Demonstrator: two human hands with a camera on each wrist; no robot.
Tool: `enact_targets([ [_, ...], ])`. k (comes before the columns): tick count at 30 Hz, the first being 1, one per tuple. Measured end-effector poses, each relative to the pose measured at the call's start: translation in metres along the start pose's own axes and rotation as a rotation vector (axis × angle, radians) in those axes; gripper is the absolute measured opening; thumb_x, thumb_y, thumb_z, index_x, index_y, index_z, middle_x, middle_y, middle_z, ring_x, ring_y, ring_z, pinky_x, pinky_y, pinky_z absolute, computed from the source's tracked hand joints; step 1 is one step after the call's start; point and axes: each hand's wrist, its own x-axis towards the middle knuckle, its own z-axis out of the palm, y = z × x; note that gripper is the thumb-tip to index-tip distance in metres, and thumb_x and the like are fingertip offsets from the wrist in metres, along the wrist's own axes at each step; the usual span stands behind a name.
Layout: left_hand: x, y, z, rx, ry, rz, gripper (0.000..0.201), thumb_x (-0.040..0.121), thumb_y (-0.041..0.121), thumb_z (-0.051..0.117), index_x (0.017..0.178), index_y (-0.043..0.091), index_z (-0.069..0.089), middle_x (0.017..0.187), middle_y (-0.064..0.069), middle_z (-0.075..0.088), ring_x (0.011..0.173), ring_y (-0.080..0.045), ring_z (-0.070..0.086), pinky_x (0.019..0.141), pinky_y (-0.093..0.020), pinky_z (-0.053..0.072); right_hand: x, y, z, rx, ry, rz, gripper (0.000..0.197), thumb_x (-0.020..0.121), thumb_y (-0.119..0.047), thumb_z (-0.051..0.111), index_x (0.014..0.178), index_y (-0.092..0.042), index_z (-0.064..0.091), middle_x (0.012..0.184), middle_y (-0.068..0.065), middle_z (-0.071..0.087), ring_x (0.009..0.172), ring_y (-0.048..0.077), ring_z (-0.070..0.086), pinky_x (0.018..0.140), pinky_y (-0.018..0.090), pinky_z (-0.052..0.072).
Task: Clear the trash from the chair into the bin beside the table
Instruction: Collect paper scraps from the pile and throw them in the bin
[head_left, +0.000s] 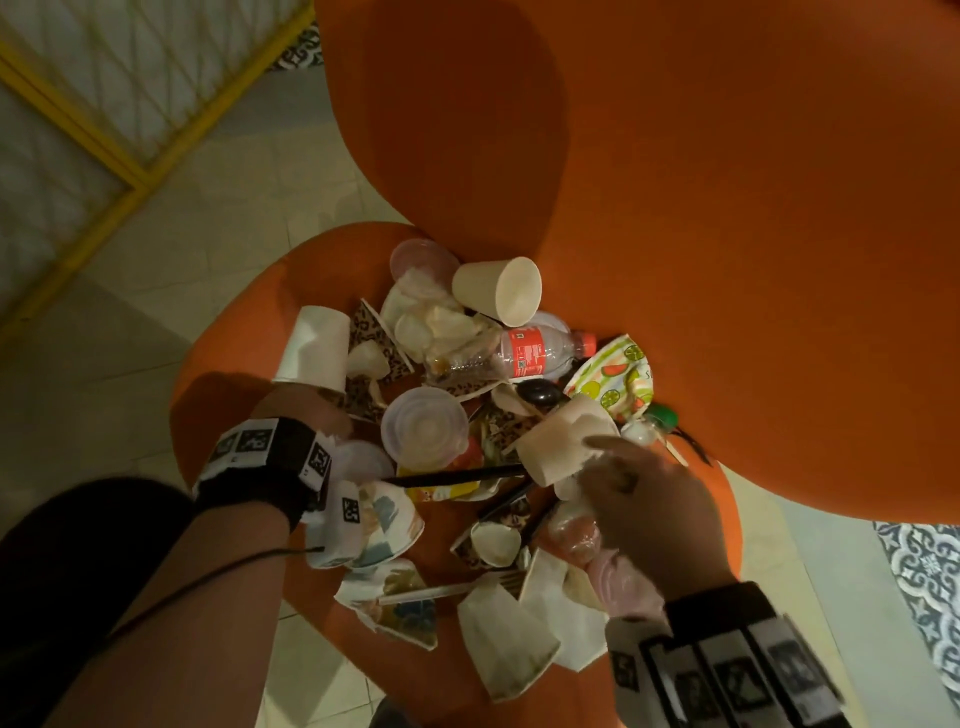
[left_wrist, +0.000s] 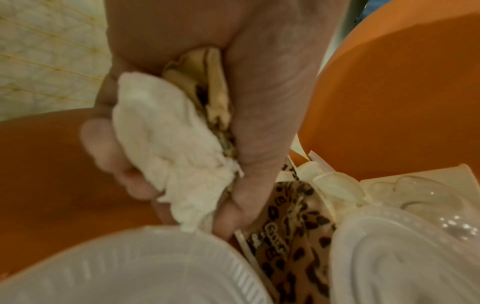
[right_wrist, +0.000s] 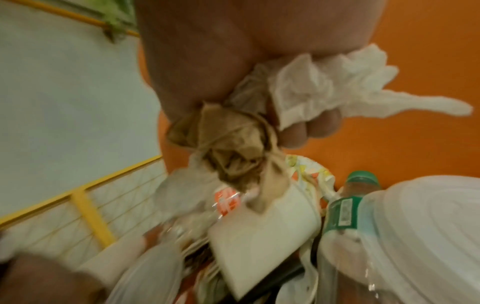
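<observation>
A heap of trash covers the seat of the orange chair (head_left: 228, 364): white paper cups (head_left: 498, 288), a clear bottle with a red label (head_left: 524, 353), a fruit-print paper plate (head_left: 618, 379), plastic lids (head_left: 423, 426) and leopard-print scraps. My left hand (head_left: 306, 415) is at the heap's left edge and grips a white tissue (left_wrist: 161, 133) together with tan paper (left_wrist: 215, 86). My right hand (head_left: 644, 493) hovers over the right side and clutches crumpled brown paper (right_wrist: 228, 139) and a white tissue (right_wrist: 324, 86). A white cup (head_left: 561, 447) lies just beyond its fingers. No bin shows in any view.
The chair's tall orange backrest (head_left: 727, 208) rises behind the heap. A yellow-framed mesh panel (head_left: 104, 130) stands to the left over pale floor tiles (head_left: 234, 208). A patterned rug (head_left: 924, 571) lies at the right. A green-capped bottle (right_wrist: 361, 185) sits by the plate.
</observation>
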Motion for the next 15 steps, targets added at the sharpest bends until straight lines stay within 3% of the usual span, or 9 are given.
enact_targets([
  [2, 0.000, -0.003, -0.001, -0.047, 0.086, 0.029, 0.028, 0.078, 0.029, 0.070, 0.085, 0.005, 0.058, 0.103, -0.019, 0.064, 0.087, -0.031, 0.059, 0.078, -0.037, 0.048, 0.015, 0.010, -0.008, 0.184, 0.045, 0.106, 0.021, 0.090, -0.035, 0.055, 0.111, -0.038, 0.059, 0.066, -0.008, 0.068, 0.053, 0.007, 0.063, 0.058, 0.029, 0.057],
  [4, -0.004, -0.002, -0.007, -0.108, 0.114, 0.016, 0.032, 0.080, 0.030, 0.067, 0.094, 0.002, 0.060, 0.104, -0.019, 0.063, 0.090, -0.034, 0.059, 0.079, -0.039, 0.048, 0.031, 0.016, -0.013, 0.435, -0.073, 0.243, 0.009, 0.090, -0.031, 0.058, 0.099, -0.029, 0.061, 0.056, -0.003, 0.064, 0.045, 0.010, 0.058, 0.047, 0.026, 0.050],
  [6, -0.009, 0.000, -0.014, -0.107, 0.098, 0.030, 0.042, 0.076, 0.035, 0.065, 0.099, 0.000, 0.062, 0.105, -0.021, 0.062, 0.094, -0.037, 0.059, 0.082, -0.042, 0.048, 0.041, 0.014, -0.011, 0.626, -0.198, 0.279, 0.021, 0.091, -0.028, 0.059, 0.097, -0.009, 0.064, 0.050, 0.001, 0.058, 0.040, 0.011, 0.052, 0.041, 0.024, 0.043],
  [8, -0.013, -0.002, -0.018, -0.084, 0.096, 0.039, 0.041, 0.071, 0.041, 0.062, 0.089, 0.004, 0.061, 0.095, -0.018, 0.064, 0.084, -0.035, 0.060, 0.075, -0.039, 0.049, 0.045, 0.009, -0.006, 0.662, -0.216, 0.245, 0.026, 0.091, -0.026, 0.059, 0.094, -0.002, 0.066, 0.054, 0.001, 0.062, 0.046, 0.014, 0.058, 0.048, 0.031, 0.051],
  [11, -0.020, -0.005, -0.025, -0.105, 0.096, 0.024, 0.037, 0.070, 0.040, 0.067, 0.081, 0.005, 0.063, 0.080, -0.014, 0.065, 0.073, -0.032, 0.062, 0.063, -0.034, 0.046, 0.042, 0.000, 0.004, 0.616, -0.163, 0.152, 0.022, 0.088, -0.038, 0.062, 0.078, -0.019, 0.068, 0.068, -0.002, 0.067, 0.068, 0.023, 0.066, 0.073, 0.046, 0.056],
  [13, -0.024, -0.004, -0.032, -0.138, 0.091, 0.016, 0.035, 0.069, 0.039, 0.070, 0.080, 0.006, 0.062, 0.075, -0.013, 0.064, 0.068, -0.029, 0.060, 0.062, -0.032, 0.047, 0.034, -0.009, 0.010, 0.611, -0.184, 0.120, 0.018, 0.089, -0.039, 0.059, 0.076, -0.028, 0.065, 0.076, -0.007, 0.066, 0.077, 0.020, 0.066, 0.077, 0.044, 0.056],
  [15, -0.030, -0.001, -0.036, -0.155, 0.115, 0.031, 0.032, 0.071, 0.035, 0.070, 0.082, 0.007, 0.061, 0.071, -0.010, 0.059, 0.065, -0.025, 0.057, 0.061, -0.031, 0.044, 0.023, -0.016, 0.019, 0.575, -0.218, 0.101, 0.014, 0.091, -0.033, 0.055, 0.080, -0.031, 0.063, 0.081, -0.010, 0.065, 0.078, 0.010, 0.064, 0.076, 0.033, 0.056],
])
